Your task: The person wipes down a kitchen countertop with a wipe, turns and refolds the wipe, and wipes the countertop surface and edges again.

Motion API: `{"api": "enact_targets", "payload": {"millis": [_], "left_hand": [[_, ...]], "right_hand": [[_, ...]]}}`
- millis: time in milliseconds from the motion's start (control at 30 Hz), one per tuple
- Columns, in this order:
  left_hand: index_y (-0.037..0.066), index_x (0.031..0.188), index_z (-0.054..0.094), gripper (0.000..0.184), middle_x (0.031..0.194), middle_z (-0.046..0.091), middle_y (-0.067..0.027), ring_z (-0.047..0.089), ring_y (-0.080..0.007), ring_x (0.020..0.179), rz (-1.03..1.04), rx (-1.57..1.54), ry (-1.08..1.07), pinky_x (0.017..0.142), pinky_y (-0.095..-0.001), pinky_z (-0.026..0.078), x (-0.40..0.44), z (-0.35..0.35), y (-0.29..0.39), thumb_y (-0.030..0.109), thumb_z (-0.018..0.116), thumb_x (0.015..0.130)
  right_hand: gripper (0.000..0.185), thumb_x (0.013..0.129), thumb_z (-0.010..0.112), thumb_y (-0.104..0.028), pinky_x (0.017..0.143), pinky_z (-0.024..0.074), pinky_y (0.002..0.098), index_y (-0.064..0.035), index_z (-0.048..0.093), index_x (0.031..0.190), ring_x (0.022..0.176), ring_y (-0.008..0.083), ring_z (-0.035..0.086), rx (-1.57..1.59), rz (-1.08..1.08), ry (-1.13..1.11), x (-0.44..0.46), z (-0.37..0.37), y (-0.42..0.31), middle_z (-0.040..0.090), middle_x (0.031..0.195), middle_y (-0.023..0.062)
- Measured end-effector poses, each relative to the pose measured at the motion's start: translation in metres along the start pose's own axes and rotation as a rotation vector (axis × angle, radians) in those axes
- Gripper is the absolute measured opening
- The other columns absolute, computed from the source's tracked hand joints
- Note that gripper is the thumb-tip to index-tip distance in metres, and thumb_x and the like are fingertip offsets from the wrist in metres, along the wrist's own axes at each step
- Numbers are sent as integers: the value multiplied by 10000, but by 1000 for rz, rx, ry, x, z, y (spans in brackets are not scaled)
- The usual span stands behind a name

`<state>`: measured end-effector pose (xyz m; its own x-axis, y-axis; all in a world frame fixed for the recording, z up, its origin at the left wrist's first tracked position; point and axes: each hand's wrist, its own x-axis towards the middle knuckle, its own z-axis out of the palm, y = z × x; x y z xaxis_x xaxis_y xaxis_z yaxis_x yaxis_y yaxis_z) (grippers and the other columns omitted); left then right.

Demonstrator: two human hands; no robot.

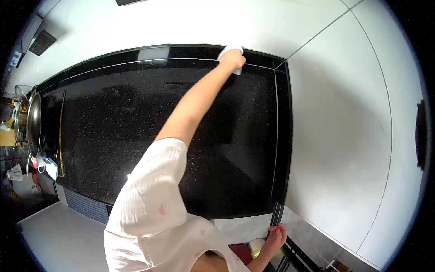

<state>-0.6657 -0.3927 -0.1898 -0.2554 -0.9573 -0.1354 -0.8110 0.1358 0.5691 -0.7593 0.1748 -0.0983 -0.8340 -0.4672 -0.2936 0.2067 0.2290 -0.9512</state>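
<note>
1) The left hand (233, 59) reaches across the counter with its fingers closed on a white cloth (230, 47)
2) The cloth is at the black upstand (154, 53) along the back of the speckled black countertop (136, 127), near the right corner
3) The right hand (273, 240) is beside a black rail (276, 214), fingers bent; I cannot tell whether it grips
4) A metal frying pan (34, 124) is near the countertop's left end
</note>
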Motion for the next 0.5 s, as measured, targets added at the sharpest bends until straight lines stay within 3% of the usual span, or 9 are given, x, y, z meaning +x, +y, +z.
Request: {"api": "enact_targets", "payload": {"millis": [367, 500], "left_hand": [[-11, 874, 589, 326, 930, 556, -229, 539, -331, 896, -250, 227, 191, 791, -386, 413, -64, -169, -215, 207, 450, 675], [-24, 836, 581, 300, 907, 557, -238, 537, -342, 889, -159, 287, 109, 794, -387, 411, -64, -173, -204, 185, 458, 659]], "right_hand": [[168, 785, 440, -46, 677, 415, 278, 14, 524, 918, 676, 164, 508, 56, -38, -300, -4, 55, -2, 529, 711, 79], [169, 782, 433, -36, 672, 424, 284, 14, 527, 913, 672, 166, 514, 69, 2, -304, -11, 58, 7, 533, 715, 81]]}}
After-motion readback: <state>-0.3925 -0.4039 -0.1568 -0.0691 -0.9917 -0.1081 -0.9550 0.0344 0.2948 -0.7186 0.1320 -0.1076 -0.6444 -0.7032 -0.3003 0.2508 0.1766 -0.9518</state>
